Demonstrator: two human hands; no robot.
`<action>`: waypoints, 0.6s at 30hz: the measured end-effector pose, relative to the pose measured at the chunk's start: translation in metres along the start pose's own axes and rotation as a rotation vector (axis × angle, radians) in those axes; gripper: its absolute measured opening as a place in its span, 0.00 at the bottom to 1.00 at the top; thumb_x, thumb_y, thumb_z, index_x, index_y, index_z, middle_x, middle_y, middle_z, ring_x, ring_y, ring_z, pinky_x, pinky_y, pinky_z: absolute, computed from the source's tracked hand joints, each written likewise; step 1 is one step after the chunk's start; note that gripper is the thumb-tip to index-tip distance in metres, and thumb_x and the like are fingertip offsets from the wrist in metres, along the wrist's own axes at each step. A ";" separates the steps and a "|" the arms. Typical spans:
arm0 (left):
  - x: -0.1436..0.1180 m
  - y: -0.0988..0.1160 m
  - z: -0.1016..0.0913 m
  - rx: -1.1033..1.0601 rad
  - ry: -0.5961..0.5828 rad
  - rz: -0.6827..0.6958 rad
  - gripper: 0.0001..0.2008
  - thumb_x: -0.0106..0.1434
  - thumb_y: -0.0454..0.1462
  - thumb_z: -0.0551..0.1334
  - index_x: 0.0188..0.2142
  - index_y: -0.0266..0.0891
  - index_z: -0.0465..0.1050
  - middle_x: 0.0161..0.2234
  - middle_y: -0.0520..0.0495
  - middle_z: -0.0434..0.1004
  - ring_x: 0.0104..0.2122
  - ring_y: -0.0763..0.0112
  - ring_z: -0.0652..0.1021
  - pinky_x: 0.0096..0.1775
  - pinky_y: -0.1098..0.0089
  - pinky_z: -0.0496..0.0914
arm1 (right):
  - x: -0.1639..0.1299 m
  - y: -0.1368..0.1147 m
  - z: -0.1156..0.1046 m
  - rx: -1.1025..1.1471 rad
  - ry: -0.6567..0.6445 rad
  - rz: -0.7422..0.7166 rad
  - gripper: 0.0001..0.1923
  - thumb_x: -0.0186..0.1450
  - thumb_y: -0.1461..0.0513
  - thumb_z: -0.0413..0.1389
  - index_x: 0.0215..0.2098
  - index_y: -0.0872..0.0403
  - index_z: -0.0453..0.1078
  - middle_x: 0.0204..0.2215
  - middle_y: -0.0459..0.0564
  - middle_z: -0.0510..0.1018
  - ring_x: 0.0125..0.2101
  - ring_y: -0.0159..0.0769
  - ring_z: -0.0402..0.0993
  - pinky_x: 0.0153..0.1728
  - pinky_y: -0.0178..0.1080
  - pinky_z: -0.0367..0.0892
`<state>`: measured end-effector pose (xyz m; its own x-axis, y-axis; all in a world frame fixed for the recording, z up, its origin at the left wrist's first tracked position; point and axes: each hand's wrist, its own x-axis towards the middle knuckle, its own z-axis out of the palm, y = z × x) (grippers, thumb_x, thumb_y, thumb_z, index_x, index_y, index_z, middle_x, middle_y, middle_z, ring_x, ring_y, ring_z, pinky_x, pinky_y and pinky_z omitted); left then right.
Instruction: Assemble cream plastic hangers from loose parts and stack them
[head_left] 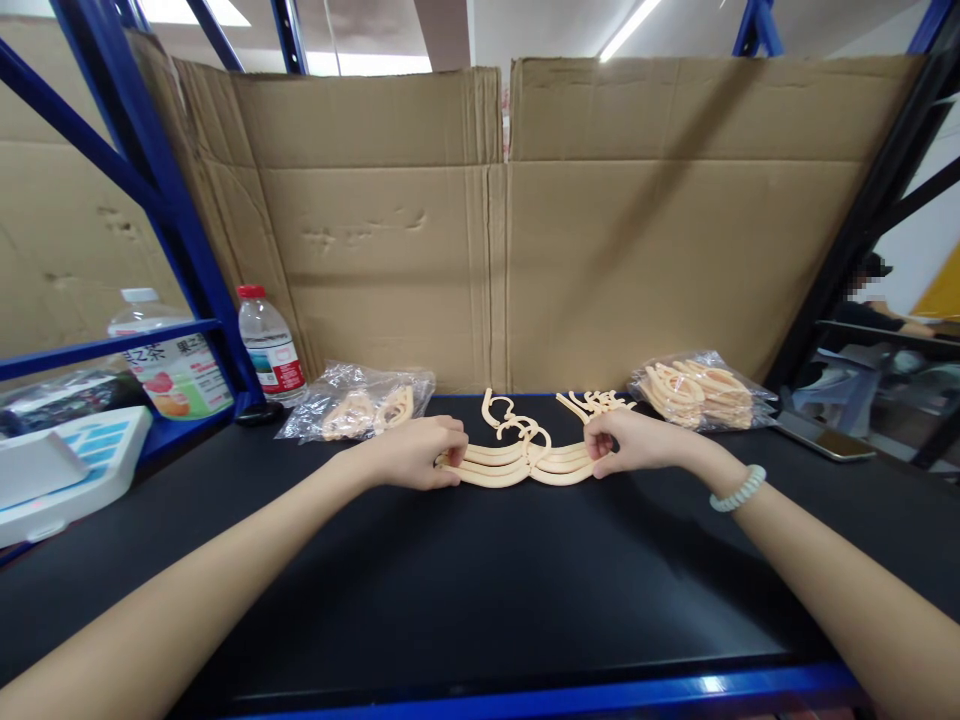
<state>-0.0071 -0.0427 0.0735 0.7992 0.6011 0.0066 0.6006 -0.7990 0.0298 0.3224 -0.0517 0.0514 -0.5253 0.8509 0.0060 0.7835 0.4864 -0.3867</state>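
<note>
Several beige clothes hangers (495,468) lie together on the black tabletop, their arms lined up and their hooks pointing away from me. My left hand (424,452) is closed around their left ends, thumb in front and fingers behind. At the other side my right hand (630,442) pinches the right ends in the same way. Just beyond them, one hook (491,408) sticks up at the back. Behind my right hand, more beige hooks (596,402) show, and the rest of those pieces is hidden.
A clear bag of beige hangers (367,405) lies back left, another bag of hangers (701,392) back right beside a phone (825,438). Two bottles stand left, one a red-capped bottle (271,350), near a white device (82,465). Cardboard (637,250) walls the back. A person (881,305) is far right.
</note>
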 end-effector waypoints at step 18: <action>0.009 0.035 0.028 0.129 0.268 0.133 0.07 0.51 0.30 0.55 0.31 0.40 0.60 0.32 0.48 0.66 0.34 0.65 0.68 0.36 0.65 0.61 | 0.000 -0.015 0.004 -0.114 0.031 -0.033 0.07 0.51 0.66 0.59 0.28 0.55 0.67 0.26 0.45 0.71 0.27 0.33 0.66 0.26 0.33 0.59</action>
<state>0.0223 -0.0659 0.0464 0.8466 0.4614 0.2653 0.5031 -0.8565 -0.1156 0.3094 -0.0602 0.0530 -0.5425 0.8388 0.0466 0.7994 0.5324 -0.2784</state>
